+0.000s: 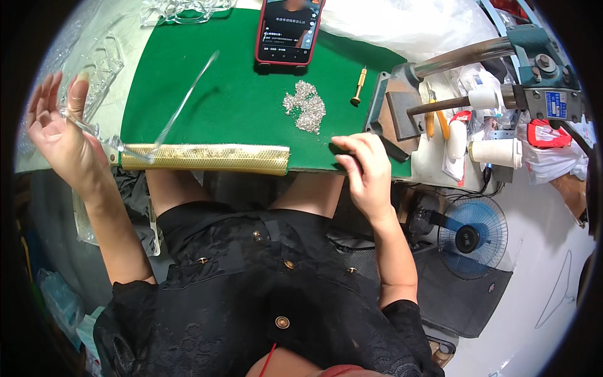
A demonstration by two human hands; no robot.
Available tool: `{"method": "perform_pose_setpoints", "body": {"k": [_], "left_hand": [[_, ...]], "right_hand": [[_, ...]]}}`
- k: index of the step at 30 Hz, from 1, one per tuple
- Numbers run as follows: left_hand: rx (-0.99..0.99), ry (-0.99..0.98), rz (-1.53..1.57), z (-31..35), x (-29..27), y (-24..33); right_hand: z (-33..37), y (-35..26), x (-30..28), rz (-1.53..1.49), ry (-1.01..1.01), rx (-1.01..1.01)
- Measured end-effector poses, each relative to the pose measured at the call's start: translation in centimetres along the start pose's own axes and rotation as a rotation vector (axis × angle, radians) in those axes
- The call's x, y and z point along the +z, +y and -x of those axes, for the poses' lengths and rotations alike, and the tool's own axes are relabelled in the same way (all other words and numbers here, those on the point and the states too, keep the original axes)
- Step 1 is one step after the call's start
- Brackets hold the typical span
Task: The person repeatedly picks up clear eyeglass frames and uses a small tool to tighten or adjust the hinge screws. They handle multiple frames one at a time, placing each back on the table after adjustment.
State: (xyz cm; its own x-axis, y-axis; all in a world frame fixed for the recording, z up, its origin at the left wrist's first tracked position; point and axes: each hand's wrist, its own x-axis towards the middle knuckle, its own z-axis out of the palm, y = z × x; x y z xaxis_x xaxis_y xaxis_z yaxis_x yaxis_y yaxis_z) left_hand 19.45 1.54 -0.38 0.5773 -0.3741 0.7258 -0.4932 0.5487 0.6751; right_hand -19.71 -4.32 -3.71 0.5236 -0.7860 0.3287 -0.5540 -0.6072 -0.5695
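Left hand (59, 135) is raised at the left edge of the green mat (220, 107), palm up, fingers spread apart; a clear plastic piece (85, 125) lies against the thumb side of the palm, and whether the thumb presses on it cannot be told. From there a clear strip (182, 100) runs up and right over the mat, its far end near the phone (289, 31). Right hand (364, 173) rests at the mat's front edge, right of centre, fingers curled together and downward over the edge; a dark item under the fingertips is too hidden to identify. A gold mesh band (207, 158) lies along the mat's front edge, between the two hands. A heap of small silvery bits (304, 105) sits on the mat above the right hand, well apart from it. A brass-tipped tool (359, 85) lies just right of the heap. The press (440, 81) (grey base, blue head, long lever) stands at the mat's right end. More clear plastic pieces (103, 63) are stacked beyond the left hand. A blue fan (472, 237) sits on the floor, lower right.
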Motion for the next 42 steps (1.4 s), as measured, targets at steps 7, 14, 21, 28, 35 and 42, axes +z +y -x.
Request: {"method": "perform_pose_setpoints", "body": {"k": [7,14,21,28,35,42], "left_hand": [[-0.601,-0.296,0.634,1.8,-1.5,-0.4],[-0.497,-0.555,0.517,3.2,2.7,3.8],[-0.515,-0.525,0.335,4.3,3.9,4.3],[-0.408,-0.591,0.213,5.9,5.6,4.4],[-0.406,-0.583,0.25,6.3,5.8,4.3],[-0.402,-0.582,0.247,6.2,5.8,4.2]], "right_hand": [[-1.2,0.4,0.7,-0.081,-0.022,0.102],[-1.9,0.1,0.9,-0.057,-0.068,0.09],[-2.0,0.0,0.8,-0.136,-0.083,0.105],[-1.7,0.5,0.8,-0.116,-0.073,0.109],[-1.9,0.0,1.2,-0.03,-0.064,0.066],[-2.0,0.0,1.1,-0.082,-0.113,0.088]]}}
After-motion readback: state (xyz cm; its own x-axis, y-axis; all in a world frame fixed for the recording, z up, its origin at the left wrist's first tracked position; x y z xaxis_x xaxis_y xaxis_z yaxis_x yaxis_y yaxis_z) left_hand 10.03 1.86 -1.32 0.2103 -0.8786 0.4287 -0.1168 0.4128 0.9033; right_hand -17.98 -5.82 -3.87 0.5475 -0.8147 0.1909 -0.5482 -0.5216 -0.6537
